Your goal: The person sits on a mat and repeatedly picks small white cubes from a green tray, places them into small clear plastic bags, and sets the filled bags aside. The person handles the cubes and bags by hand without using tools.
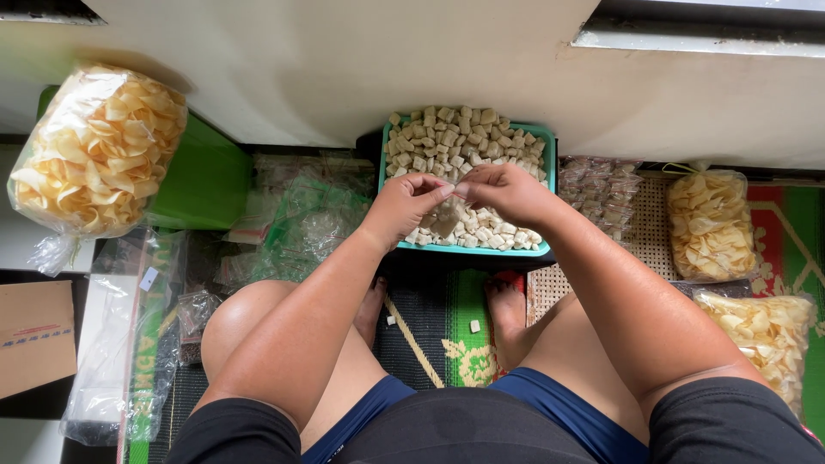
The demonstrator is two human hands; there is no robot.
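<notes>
A teal tray [467, 250] heaped with small pale square crackers [451, 142] sits on the floor in front of my feet. Both hands hover over its near half. My left hand [404, 206] and my right hand [505, 191] pinch the top of a small clear plastic bag [445, 216] that hangs between them with a few crackers inside. The bag's mouth is hidden by my fingers.
A large bag of yellow chips [99, 150] rests on a green stool [206, 180] at left. Loose clear bags [305, 219] lie beside the tray. Small filled packets [600, 191] and two more chip bags [711, 225] lie at right. A stray cracker [474, 326] lies on the mat.
</notes>
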